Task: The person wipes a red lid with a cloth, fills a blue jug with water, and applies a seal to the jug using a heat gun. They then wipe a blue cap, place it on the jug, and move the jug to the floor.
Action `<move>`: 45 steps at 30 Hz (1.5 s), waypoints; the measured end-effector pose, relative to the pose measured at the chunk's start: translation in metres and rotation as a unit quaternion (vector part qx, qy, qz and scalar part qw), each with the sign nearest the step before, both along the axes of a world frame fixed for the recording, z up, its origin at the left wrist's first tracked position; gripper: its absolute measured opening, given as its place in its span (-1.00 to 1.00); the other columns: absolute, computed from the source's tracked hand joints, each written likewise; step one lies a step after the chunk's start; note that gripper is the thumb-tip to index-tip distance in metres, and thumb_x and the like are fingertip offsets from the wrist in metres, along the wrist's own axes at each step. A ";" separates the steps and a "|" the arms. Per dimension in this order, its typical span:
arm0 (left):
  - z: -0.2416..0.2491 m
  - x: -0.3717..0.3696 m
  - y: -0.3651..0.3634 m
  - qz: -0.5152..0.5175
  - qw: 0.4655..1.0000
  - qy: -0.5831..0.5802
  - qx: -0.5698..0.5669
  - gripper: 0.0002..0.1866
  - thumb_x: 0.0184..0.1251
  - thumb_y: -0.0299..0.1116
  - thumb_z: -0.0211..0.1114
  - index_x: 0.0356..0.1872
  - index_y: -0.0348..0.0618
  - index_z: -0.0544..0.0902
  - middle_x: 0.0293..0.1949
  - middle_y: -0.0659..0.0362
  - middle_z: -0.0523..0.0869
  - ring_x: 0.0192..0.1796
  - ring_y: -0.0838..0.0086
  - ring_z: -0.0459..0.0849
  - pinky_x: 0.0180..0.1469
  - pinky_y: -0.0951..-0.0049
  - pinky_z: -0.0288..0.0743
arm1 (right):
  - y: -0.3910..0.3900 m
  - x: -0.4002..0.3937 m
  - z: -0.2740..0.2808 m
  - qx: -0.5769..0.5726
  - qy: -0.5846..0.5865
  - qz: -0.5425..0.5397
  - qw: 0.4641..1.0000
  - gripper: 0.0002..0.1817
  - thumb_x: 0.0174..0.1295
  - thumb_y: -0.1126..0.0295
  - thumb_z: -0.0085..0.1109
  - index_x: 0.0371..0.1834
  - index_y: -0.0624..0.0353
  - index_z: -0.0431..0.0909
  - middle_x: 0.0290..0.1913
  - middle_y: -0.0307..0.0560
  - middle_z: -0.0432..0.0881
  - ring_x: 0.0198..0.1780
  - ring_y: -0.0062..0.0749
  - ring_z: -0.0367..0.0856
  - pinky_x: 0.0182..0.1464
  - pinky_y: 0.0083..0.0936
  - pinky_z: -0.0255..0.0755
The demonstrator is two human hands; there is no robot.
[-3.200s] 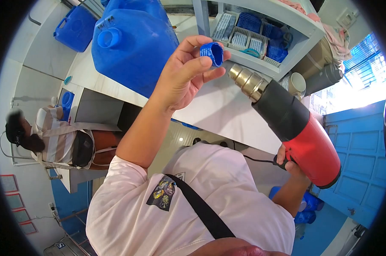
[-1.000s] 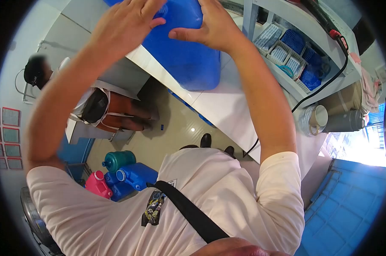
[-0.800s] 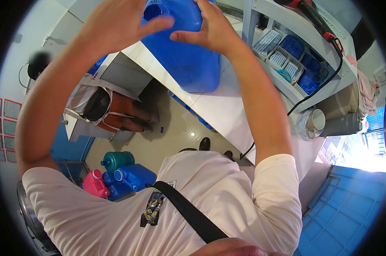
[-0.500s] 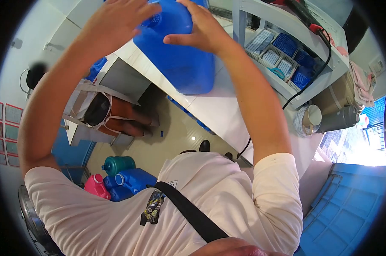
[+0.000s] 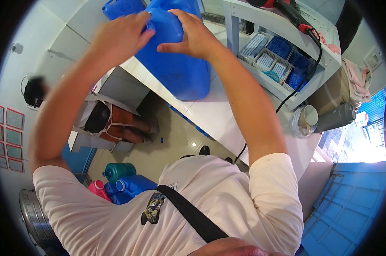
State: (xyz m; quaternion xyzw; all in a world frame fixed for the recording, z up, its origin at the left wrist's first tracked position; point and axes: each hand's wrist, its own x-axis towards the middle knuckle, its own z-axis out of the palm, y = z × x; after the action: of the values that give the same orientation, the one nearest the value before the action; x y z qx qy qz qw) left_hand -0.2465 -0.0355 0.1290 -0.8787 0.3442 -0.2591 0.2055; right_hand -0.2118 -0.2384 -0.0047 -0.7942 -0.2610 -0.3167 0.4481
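Both hands [image 5: 159, 38] still atop blue jug [image 5: 180, 68], now lower in view

Heat gun [image 5: 282, 7] on shelf top, cap trays [image 5: 271, 57] below; mug [image 5: 307, 116] & flask [image 5: 335, 117] nearby

White counter [image 5: 220, 113] carrying big blue jug [image 5: 180, 64] near edge, second blue jug [image 5: 120, 7] behind, stacked cups [image 5: 304, 120] and grey flask [image 5: 335, 117] at right.
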 end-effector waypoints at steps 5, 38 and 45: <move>0.017 -0.015 -0.021 0.008 0.999 0.004 0.035 -0.61 0.44 -0.15 0.35 0.12 -0.13 0.53 -0.08 0.02 0.74 -0.03 -0.04 0.74 0.01 -0.01 0.60 | 0.000 0.001 0.000 -0.003 0.002 -0.003 1.000 0.27 -0.25 -0.34 0.66 0.53 0.12 0.32 0.48 0.19 0.43 0.55 0.11 0.31 0.54 -0.15 0.28; -0.010 0.286 0.137 -0.060 0.969 0.154 -0.182 -0.60 0.29 -0.53 0.30 0.17 -0.16 0.63 0.12 0.07 0.69 0.23 0.32 0.65 0.32 0.30 0.47 | 0.084 0.002 -0.156 0.181 0.113 -0.164 0.963 -0.36 0.24 0.19 0.43 0.32 0.21 0.42 0.28 0.21 0.41 0.30 0.07 0.44 0.37 -0.10 0.37; -0.023 0.313 0.115 0.031 0.727 0.451 -0.518 -0.40 0.53 0.15 0.25 0.15 -0.27 0.69 -0.10 0.11 0.78 -0.11 0.41 0.75 0.08 0.35 0.61 | 0.118 0.035 -0.139 0.136 0.122 -0.165 0.969 -0.08 0.27 0.01 0.43 0.51 0.35 0.19 0.40 0.32 0.33 0.42 0.20 0.35 0.48 -0.09 0.27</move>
State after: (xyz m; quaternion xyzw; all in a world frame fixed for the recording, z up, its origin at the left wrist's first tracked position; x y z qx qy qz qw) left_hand 0.0669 0.0795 0.1056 -0.8721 0.1817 0.0358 -0.4529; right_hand -0.1771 -0.1205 -0.1440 -0.7907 -0.0241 -0.3200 0.5214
